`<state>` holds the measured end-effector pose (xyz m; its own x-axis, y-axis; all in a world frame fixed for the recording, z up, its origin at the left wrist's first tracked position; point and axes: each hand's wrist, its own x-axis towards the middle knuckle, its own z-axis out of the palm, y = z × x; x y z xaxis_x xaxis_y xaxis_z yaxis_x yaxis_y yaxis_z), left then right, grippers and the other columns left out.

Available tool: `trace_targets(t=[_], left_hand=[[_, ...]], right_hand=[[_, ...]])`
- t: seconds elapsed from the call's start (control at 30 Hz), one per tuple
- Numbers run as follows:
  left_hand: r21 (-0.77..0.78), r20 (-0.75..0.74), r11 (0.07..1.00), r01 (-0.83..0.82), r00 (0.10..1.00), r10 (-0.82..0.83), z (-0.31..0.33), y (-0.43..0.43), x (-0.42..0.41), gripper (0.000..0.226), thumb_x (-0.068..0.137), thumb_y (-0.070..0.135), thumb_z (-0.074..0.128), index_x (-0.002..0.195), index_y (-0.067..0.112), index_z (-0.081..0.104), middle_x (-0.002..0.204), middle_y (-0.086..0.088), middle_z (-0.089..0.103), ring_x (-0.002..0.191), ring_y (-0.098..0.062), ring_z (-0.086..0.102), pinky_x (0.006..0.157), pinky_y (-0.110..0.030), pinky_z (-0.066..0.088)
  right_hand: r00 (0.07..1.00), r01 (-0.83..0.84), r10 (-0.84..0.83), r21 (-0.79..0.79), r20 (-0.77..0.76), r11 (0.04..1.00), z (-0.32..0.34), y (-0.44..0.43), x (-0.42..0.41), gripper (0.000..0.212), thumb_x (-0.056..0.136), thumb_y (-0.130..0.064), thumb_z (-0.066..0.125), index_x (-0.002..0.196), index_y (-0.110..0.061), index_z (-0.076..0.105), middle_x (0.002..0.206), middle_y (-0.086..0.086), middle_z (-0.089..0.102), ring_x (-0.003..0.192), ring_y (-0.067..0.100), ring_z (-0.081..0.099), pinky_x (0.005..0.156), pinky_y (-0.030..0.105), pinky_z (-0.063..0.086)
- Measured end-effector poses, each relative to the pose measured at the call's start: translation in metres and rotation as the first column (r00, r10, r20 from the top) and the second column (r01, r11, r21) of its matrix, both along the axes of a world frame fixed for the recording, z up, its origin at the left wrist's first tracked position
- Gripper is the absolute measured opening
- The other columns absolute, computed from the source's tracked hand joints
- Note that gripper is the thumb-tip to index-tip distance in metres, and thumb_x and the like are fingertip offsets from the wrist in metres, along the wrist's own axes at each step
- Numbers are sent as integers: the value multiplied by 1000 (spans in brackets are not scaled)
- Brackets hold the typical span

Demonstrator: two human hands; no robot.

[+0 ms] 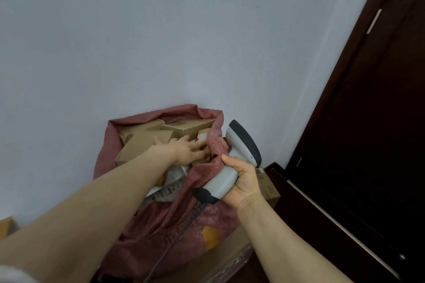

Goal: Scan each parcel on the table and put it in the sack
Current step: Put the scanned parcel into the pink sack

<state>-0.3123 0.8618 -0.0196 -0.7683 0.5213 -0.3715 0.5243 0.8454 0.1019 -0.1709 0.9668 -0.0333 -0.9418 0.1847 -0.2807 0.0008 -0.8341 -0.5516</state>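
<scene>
Red sack (147, 248): open against the grey wall (161, 30), packed with brown card parcels (140, 143)
Left grip (186, 150): inside the sack mouth, fingers spread flat on a small parcel (203, 138)
Right grip (243, 181): curled round the grey scanner (232, 163), touching the sack rim

parcel labels (169, 192) blurred, no legible txt

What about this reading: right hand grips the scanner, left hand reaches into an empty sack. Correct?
The sack is not empty: the head view shows it holding cardboard parcels. The rest stands: the right hand grips the scanner, and the left hand reaches into the sack.
</scene>
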Motion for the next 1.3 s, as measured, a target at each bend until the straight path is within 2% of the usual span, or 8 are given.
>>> trace_targets(t=[0.1,0.17,0.33,0.47,0.67,0.83,1.07,1.3], left_hand=[[248,18,965,-85,996,83,-1,0,2,53,87,73,32,136,56,37,146,13,42,141,-23,28,110,-66,-3],[480,41,864,-152,988,151,0,-9,-4,42,89,60,43,126,46,56,134,15,55,133,-18,41,115,-52,16],[672,-38,732,-113,982,186,12,-32,-1,21,89,20,49,82,23,68,85,4,64,84,-19,59,78,-32,48],[720,-50,671,-176,951,304,14,-57,27,21,90,23,48,95,30,67,72,6,65,63,-17,59,57,-25,49],[750,-63,600,-280,872,486,7,-113,91,28,92,27,52,112,22,70,117,3,66,110,-16,58,87,-23,39],[691,26,579,-433,815,578,-20,-171,183,32,93,27,54,118,13,67,120,-5,66,112,-21,58,97,-28,42],[604,93,487,-631,662,744,-46,-307,296,40,96,27,50,130,7,57,134,-8,57,123,-23,51,99,-32,40],[594,127,294,-749,448,885,-48,-486,373,46,98,31,49,138,10,47,141,-8,50,129,-23,46,104,-34,39]], right_hand=[[999,20,-20,2,45,1000,-4,0,0,19,68,-1,63,82,-4,75,75,15,70,62,29,68,70,41,58],[997,54,-53,-17,62,998,-6,0,2,15,68,-1,63,71,-5,77,74,15,71,62,29,69,72,42,57],[984,166,-164,-24,64,986,-13,-3,12,22,66,-2,65,81,-12,78,84,13,73,71,29,71,75,45,55],[980,195,-194,-24,31,981,-15,-8,32,28,66,-4,65,88,-16,76,84,7,75,72,26,72,72,41,55],[985,150,-148,-16,90,989,-28,-29,83,30,76,-3,63,102,-18,70,111,11,69,103,35,63,96,53,48],[981,76,-70,-25,181,997,-63,-73,146,41,88,-3,56,124,-21,62,130,7,59,119,31,55,101,50,43],[904,-317,315,-40,289,947,-77,-208,199,17,94,-6,52,100,-20,58,77,8,73,52,14,67,59,28,53],[729,-653,629,-1,270,757,-57,-377,208,18,94,-10,53,85,2,64,52,2,54,40,10,47,41,19,43]])
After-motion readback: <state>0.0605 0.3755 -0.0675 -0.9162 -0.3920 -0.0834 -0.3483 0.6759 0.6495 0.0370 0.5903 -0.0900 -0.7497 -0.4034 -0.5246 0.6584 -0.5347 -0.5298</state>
